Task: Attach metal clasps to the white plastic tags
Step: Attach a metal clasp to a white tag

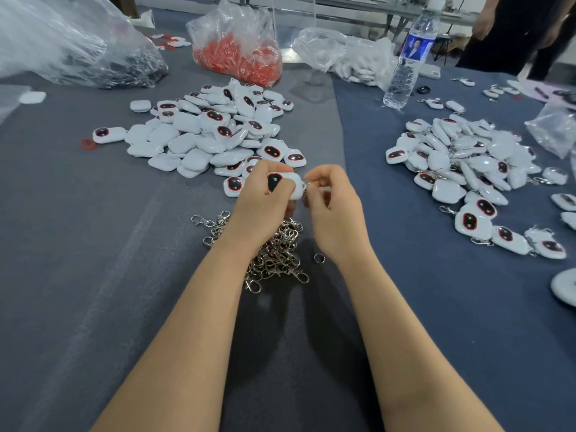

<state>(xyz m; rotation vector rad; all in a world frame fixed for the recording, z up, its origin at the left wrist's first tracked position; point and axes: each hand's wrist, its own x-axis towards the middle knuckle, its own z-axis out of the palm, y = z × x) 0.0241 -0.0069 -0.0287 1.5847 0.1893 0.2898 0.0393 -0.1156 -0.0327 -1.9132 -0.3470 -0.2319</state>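
My left hand [260, 201] grips a white plastic tag [291, 182] with a black, red-rimmed oval on its face, held above the table's middle. My right hand [335, 207] pinches a metal clasp [306, 191] at the tag's right edge; most of the clasp is hidden by my fingers. Beneath my wrists lies a heap of loose metal clasps [274, 251]. A pile of bare white tags [215, 132] sits beyond my hands. To the right spreads a pile of tags with clasps on them [467, 169].
Grey-blue cloth [93, 244] covers the table. At the back stand a bag of red parts [240, 48], a bag of dark parts [78, 48], a bag of white parts [349, 57] and a water bottle [408, 60]. A person [523, 29] stands at the far right.
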